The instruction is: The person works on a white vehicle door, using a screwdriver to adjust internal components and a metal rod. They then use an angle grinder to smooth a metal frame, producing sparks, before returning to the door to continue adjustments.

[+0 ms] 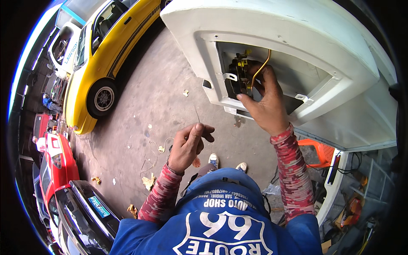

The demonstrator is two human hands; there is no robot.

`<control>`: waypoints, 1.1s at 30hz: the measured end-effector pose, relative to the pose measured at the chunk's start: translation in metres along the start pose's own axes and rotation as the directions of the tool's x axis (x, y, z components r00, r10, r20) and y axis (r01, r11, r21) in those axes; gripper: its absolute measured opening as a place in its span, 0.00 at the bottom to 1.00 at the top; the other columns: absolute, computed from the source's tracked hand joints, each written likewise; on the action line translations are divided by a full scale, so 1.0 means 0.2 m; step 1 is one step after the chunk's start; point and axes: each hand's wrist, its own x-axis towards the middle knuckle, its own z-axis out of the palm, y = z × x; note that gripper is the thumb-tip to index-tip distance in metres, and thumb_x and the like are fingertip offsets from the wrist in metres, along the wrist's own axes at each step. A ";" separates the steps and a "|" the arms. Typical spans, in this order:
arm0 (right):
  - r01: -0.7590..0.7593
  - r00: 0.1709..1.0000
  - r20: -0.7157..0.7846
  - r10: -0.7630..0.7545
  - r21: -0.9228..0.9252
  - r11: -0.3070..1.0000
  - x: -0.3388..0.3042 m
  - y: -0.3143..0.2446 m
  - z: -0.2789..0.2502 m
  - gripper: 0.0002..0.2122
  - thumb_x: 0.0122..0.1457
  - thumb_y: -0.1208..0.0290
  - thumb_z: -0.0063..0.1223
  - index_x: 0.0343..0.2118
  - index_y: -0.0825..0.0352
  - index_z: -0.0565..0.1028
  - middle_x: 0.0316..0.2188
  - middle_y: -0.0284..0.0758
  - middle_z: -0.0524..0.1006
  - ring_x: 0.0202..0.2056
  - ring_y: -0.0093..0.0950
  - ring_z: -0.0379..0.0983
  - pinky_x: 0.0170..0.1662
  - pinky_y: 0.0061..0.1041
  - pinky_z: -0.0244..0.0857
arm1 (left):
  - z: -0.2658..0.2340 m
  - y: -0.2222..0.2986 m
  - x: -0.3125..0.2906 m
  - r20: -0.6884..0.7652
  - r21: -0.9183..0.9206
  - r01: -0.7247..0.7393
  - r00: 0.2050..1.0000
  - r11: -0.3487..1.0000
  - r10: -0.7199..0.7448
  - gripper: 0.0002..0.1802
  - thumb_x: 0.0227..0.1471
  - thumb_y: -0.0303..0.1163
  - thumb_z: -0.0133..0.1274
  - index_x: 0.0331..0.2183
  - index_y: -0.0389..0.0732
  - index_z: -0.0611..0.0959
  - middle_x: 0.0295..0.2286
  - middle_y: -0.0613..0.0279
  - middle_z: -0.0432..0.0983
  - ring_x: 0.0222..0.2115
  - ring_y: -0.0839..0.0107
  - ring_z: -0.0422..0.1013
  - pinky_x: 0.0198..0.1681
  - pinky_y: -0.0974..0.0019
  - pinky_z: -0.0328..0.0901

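My right hand (268,104) reaches into the rectangular opening of a pale, white-painted vehicle door (193,46). Its thumb and fingers grip a dark door latch mechanism (236,78) with yellowish metal parts, at the opening's left side. A bent brass-coloured rod (267,61) runs upward beside those fingers, partly hidden by them. Lower and to the left, apart from the door, my left hand (187,146) is closed in a pinch. From its fingertips a thin dark wire-like piece (196,112) points upward. Small metal tabs (230,77) stick out at the opening's edge.
A yellow car (91,80) stands at the upper left, with red and black cars (85,212) below it. An orange plastic stool (316,151) sits under the door. Tools and clutter (352,212) lie at the lower right. Dry leaves (148,182) and a cord (146,163) lie on the concrete.
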 end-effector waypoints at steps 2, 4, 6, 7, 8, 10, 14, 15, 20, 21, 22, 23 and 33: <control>0.039 0.999 -0.015 -0.039 -0.009 0.999 0.02 0.03 0.04 0.25 0.47 0.80 0.66 0.49 0.68 0.68 0.46 0.45 0.73 0.49 0.43 0.74 0.54 0.36 0.67 | -0.06 -0.04 -0.01 0.002 0.005 0.011 1.000 1.000 -0.011 0.31 0.72 0.51 0.40 0.45 0.31 0.84 0.30 0.61 0.82 0.17 0.85 0.60 0.18 0.76 0.58; 0.037 0.999 0.005 -0.037 -0.006 0.999 0.04 0.06 0.07 0.27 0.47 0.79 0.67 0.51 0.68 0.67 0.47 0.46 0.73 0.50 0.44 0.74 0.55 0.36 0.66 | -0.12 -0.06 0.00 0.025 -0.005 0.001 1.000 1.000 -0.001 0.31 0.71 0.51 0.40 0.45 0.30 0.83 0.31 0.60 0.81 0.17 0.85 0.60 0.17 0.76 0.60; -0.027 0.998 0.051 0.027 -0.002 1.000 0.06 0.07 0.07 0.34 0.50 0.83 0.65 0.60 0.67 0.62 0.55 0.41 0.70 0.57 0.35 0.70 0.62 0.33 0.64 | -0.18 -0.07 0.02 0.048 -0.013 -0.008 0.999 1.000 0.009 0.32 0.71 0.52 0.41 0.45 0.30 0.83 0.31 0.60 0.81 0.17 0.85 0.60 0.16 0.76 0.62; -0.059 0.995 0.081 0.058 0.004 0.998 0.07 0.08 0.07 0.37 0.52 0.84 0.65 0.65 0.67 0.60 0.59 0.38 0.68 0.60 0.30 0.68 0.65 0.31 0.63 | -0.20 -0.07 0.03 0.049 -0.033 0.010 0.999 0.999 -0.009 0.31 0.71 0.51 0.40 0.45 0.31 0.83 0.31 0.60 0.81 0.17 0.85 0.60 0.17 0.76 0.60; -0.039 0.994 0.102 0.033 0.057 0.998 0.08 0.09 0.07 0.38 0.52 0.85 0.65 0.66 0.67 0.59 0.60 0.37 0.68 0.61 0.30 0.68 0.65 0.32 0.62 | -0.23 -0.06 0.03 0.041 -0.041 0.030 0.999 0.999 -0.028 0.31 0.72 0.51 0.40 0.45 0.31 0.83 0.30 0.60 0.82 0.18 0.84 0.60 0.19 0.76 0.59; -0.021 0.991 0.135 0.000 0.155 0.988 0.11 0.10 0.07 0.40 0.52 0.85 0.65 0.68 0.66 0.58 0.62 0.37 0.67 0.62 0.30 0.67 0.65 0.32 0.62 | -0.28 -0.05 0.04 0.037 -0.053 0.048 0.998 0.997 -0.047 0.30 0.72 0.50 0.40 0.44 0.31 0.83 0.30 0.60 0.82 0.18 0.84 0.60 0.21 0.76 0.57; -0.261 0.960 0.168 0.223 0.255 0.931 0.14 0.07 0.10 0.39 0.50 0.83 0.69 0.66 0.65 0.61 0.59 0.35 0.71 0.59 0.28 0.69 0.64 0.32 0.62 | -0.36 -0.02 0.13 0.086 -0.078 0.072 0.994 0.994 -0.065 0.27 0.71 0.47 0.42 0.45 0.31 0.83 0.31 0.61 0.81 0.19 0.85 0.60 0.20 0.77 0.57; -0.209 0.974 0.131 0.186 0.199 0.957 0.14 0.06 0.12 0.34 0.49 0.81 0.70 0.61 0.66 0.68 0.54 0.35 0.76 0.54 0.27 0.72 0.58 0.31 0.67 | -0.37 -0.01 0.16 0.091 -0.075 0.118 0.990 0.990 -0.111 0.26 0.71 0.46 0.43 0.46 0.31 0.83 0.32 0.61 0.81 0.19 0.85 0.60 0.20 0.78 0.57; -0.292 0.941 0.144 0.307 -0.119 0.949 0.13 0.04 0.12 0.31 0.46 0.79 0.72 0.56 0.68 0.72 0.51 0.35 0.77 0.51 0.29 0.75 0.55 0.32 0.69 | -0.38 0.00 0.33 0.183 -0.147 0.025 0.983 0.989 0.002 0.21 0.69 0.42 0.48 0.52 0.34 0.79 0.33 0.61 0.80 0.22 0.83 0.66 0.29 0.74 0.66; -0.329 0.926 0.152 0.345 -0.122 0.936 0.12 0.05 0.11 0.28 0.47 0.79 0.72 0.53 0.68 0.74 0.49 0.35 0.78 0.49 0.28 0.76 0.54 0.32 0.69 | -0.37 -0.01 0.36 0.201 -0.155 -0.017 0.978 0.988 0.049 0.23 0.69 0.43 0.48 0.54 0.36 0.77 0.33 0.62 0.79 0.22 0.84 0.64 0.26 0.76 0.65; -0.366 0.909 0.162 0.384 -0.127 0.922 0.10 0.06 0.11 0.25 0.47 0.79 0.72 0.51 0.68 0.76 0.47 0.34 0.80 0.48 0.28 0.76 0.53 0.31 0.69 | -0.37 -0.02 0.39 0.208 -0.166 -0.081 0.971 0.983 0.116 0.24 0.69 0.44 0.47 0.57 0.37 0.76 0.33 0.63 0.78 0.21 0.85 0.62 0.23 0.77 0.63; -0.285 0.939 0.153 0.307 -0.151 0.947 0.07 0.06 0.10 0.20 0.49 0.77 0.72 0.46 0.68 0.79 0.42 0.33 0.81 0.45 0.28 0.78 0.51 0.32 0.70 | -0.36 -0.03 0.42 0.218 -0.155 -0.081 0.969 0.985 0.114 0.23 0.68 0.42 0.49 0.58 0.40 0.74 0.33 0.62 0.78 0.23 0.82 0.65 0.28 0.73 0.67; -0.541 0.831 0.217 0.512 0.532 0.651 -0.08 0.09 -0.02 0.29 0.58 0.81 0.60 0.63 0.67 0.66 0.62 0.38 0.69 0.63 0.39 0.66 0.66 0.46 0.60 | -0.30 -0.14 0.47 0.170 -0.123 -0.245 0.949 0.962 0.264 0.20 0.59 0.35 0.61 0.50 0.41 0.76 0.29 0.58 0.79 0.27 0.68 0.75 0.34 0.64 0.70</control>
